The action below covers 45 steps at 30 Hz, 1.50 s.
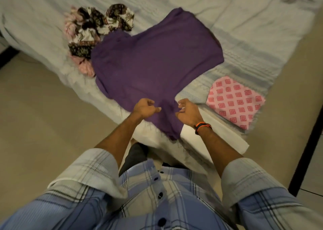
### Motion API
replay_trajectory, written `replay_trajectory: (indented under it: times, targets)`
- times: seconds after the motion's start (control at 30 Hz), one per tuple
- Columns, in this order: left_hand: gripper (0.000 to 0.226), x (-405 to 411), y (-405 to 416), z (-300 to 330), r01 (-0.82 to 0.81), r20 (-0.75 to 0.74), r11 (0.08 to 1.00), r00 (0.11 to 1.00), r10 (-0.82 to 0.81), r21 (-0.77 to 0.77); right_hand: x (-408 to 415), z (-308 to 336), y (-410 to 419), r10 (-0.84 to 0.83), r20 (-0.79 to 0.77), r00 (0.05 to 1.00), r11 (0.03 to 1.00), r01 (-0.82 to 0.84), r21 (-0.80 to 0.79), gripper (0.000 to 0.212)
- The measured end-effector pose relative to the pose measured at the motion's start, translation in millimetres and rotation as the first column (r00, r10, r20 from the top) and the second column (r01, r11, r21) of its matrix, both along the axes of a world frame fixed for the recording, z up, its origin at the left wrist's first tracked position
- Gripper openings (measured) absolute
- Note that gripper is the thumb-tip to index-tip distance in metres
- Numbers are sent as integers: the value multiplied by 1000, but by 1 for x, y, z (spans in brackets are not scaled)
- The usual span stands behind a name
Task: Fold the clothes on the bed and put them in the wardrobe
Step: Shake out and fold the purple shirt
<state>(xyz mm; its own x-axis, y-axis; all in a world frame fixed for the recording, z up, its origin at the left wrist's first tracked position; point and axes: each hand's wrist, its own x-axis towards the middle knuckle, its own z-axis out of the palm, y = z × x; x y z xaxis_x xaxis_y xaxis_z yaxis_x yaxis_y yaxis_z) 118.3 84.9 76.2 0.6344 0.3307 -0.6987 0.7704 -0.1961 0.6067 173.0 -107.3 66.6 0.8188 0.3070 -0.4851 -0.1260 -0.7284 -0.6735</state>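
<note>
Garment: purple knit top (153, 58), spread flat on the bed (244, 29), near edge hanging over the bedside.
Left hand (145, 108): fingers curled, pinching the top's near edge.
Right hand (187, 112): fingers curled, pinching the same edge, just beside the left.
Folded item: pink square-patterned cloth (235, 102), right of the top.
Unfolded item: crumpled floral garment (92, 30), touching the top's far-left side.

I am finding no text, label, brand, number or sign that can be read anywhere in this view. I am seeing only woven and printed patterns on the fabrics, none forming letters or digits, and nothing near the fingers is carrying any tag or print that I can make out.
</note>
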Motion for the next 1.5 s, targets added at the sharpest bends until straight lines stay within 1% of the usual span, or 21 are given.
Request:
replay_trajectory:
  times: [0.07,0.17,0.3,0.5,0.77,0.9,1.07,1.17,1.27,1.4,1.5]
  targets:
    - [46,11,11,-2,55,17,998,998,-56,24,3,4,7,-61,7,998,998,61,9,50]
    - [48,33,31,5,208,44,977,977,-210,52,8,9,24,-155,35,987,988,155,5,48]
    - [49,56,54,15,416,68,902,903,-425,118,9,14,45,-302,45,952,953,302,12,46]
    - [48,89,79,27,579,70,799,801,-595,163,15,31,69,-437,94,895,899,437,17,48]
    - [48,139,65,35,646,112,745,738,-666,167,38,33,58,-511,122,851,859,512,22,51]
    - [50,162,56,38,670,116,715,709,-696,199,62,24,45,-538,101,837,842,539,15,47]
    - [54,193,44,32,671,75,703,709,-701,236,101,11,31,-555,48,830,832,554,32,46]
    - [55,212,32,22,689,53,679,691,-721,253,126,-1,20,-548,27,836,837,547,20,46]
    - [56,231,21,9,727,28,639,654,-756,254,147,-13,11,-559,-4,829,829,559,-3,45]
    - [62,262,6,-16,772,0,594,609,-793,226,178,-32,-1,-623,-27,781,782,623,-16,43]
    - [65,294,-8,-41,813,-12,538,554,-833,222,209,-51,-11,-683,-61,728,730,683,-24,42]
